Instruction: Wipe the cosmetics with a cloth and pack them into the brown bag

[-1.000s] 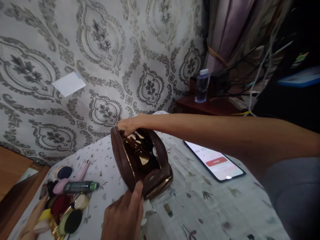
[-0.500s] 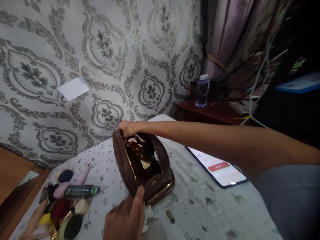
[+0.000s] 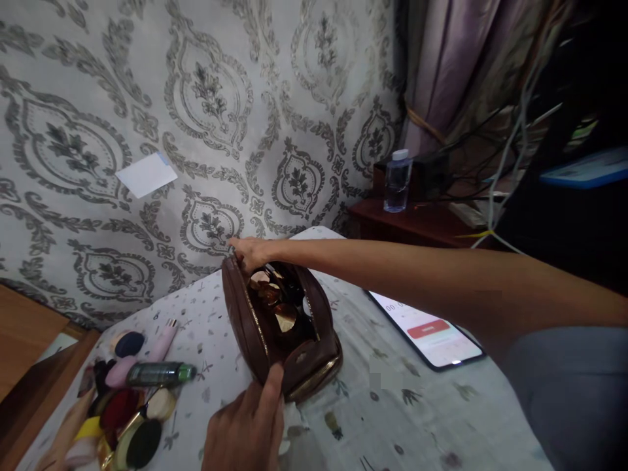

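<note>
A brown zippered makeup bag (image 3: 240, 320) stands on the table with its top unzipped and spread. Gold-coloured and dark items (image 3: 285, 318) lie inside, too shadowed to name. My right hand (image 3: 251, 253) reaches across from the right and grips the bag's far end at the rim; one finger sticks out past the edge and the others are partly hidden. At the near end, my left hand (image 3: 248, 425) is closed on the bag's corner, a digit lying along the leather near the zipper. The undersides of both hands are out of sight.
Several cosmetics lie left of the bag, among them a green-capped bottle (image 3: 159, 374) and a round dark-lidded jar (image 3: 140, 445). A lit phone (image 3: 436, 340) lies to the right. A water bottle (image 3: 397, 180) stands on a dark red surface (image 3: 377, 222) near cables.
One finger of my right hand now sticks out further past the bag's far rim. The bag and my left hand stay almost where they were; the view shifts slightly.
</note>
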A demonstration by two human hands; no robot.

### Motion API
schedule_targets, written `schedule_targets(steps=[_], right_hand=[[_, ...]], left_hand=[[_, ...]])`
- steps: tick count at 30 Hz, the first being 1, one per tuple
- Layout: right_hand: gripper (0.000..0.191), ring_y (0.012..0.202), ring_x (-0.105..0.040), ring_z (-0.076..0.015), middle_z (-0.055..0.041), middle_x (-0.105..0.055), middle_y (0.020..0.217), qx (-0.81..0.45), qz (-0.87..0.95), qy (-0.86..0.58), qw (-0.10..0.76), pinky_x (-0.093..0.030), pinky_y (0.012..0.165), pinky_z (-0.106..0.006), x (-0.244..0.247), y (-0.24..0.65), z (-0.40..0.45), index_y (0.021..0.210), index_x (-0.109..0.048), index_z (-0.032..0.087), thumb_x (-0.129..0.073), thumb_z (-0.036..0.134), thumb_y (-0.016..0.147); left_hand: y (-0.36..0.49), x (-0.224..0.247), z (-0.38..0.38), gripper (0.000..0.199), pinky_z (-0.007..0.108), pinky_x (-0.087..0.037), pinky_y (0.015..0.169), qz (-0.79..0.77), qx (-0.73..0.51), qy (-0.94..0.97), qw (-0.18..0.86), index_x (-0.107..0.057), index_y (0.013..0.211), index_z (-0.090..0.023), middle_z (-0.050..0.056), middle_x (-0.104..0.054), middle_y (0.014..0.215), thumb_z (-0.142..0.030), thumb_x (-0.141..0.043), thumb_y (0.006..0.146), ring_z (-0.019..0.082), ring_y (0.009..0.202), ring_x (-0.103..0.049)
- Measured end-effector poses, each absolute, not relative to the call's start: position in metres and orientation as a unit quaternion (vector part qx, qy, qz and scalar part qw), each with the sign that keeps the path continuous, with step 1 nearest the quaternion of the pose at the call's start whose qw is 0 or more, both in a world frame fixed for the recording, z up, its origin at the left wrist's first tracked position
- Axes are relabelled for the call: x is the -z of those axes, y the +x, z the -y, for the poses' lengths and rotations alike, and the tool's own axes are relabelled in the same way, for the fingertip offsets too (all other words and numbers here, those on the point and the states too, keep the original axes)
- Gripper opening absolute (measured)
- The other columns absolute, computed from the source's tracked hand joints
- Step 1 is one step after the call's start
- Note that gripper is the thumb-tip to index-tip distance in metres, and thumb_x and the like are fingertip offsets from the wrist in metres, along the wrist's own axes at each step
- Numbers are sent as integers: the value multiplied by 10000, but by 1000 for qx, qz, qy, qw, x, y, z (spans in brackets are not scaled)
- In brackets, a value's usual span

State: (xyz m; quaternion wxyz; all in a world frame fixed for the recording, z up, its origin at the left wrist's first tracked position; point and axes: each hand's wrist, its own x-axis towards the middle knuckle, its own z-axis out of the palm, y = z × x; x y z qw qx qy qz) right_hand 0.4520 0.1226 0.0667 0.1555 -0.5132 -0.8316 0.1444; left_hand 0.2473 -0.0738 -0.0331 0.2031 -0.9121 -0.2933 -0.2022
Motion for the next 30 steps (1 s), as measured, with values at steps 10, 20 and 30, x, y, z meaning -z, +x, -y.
schedule_targets(steps=[10, 20, 30], right_hand=[[811, 1020, -640, -208, -20, -698, 1034, -165, 839, -495, 153, -473, 763, -207, -70, 452, -117, 1286, -476, 148, -819, 85, 553], [793, 920, -653, -187, -48, -698, 1098, -175, 835, -506, 130, -497, 670, -197, -84, 453, -110, 1304, -478, 139, -803, 83, 584], [304, 785, -641, -177, -36, -725, 859, -140, 817, -550, 103, -447, 588, -192, -85, 448, -110, 967, -689, 86, -710, 71, 664]], left_hand=[[246, 34, 77, 349, 191, -536, 512, 307, 183, -914, 191, -436, 1343, -181, 2, -701, 744, -190, -301, 1020, 127, 564, -696], [243, 32, 76, 470, 204, -526, 476, 305, 159, -925, 162, -392, 1392, -195, -11, -712, 801, -132, -441, 930, 139, 607, -716], [244, 31, 77, 460, 195, -531, 484, 313, 166, -922, 156, -414, 1387, -198, -8, -702, 777, -137, -449, 933, 140, 593, -707]])
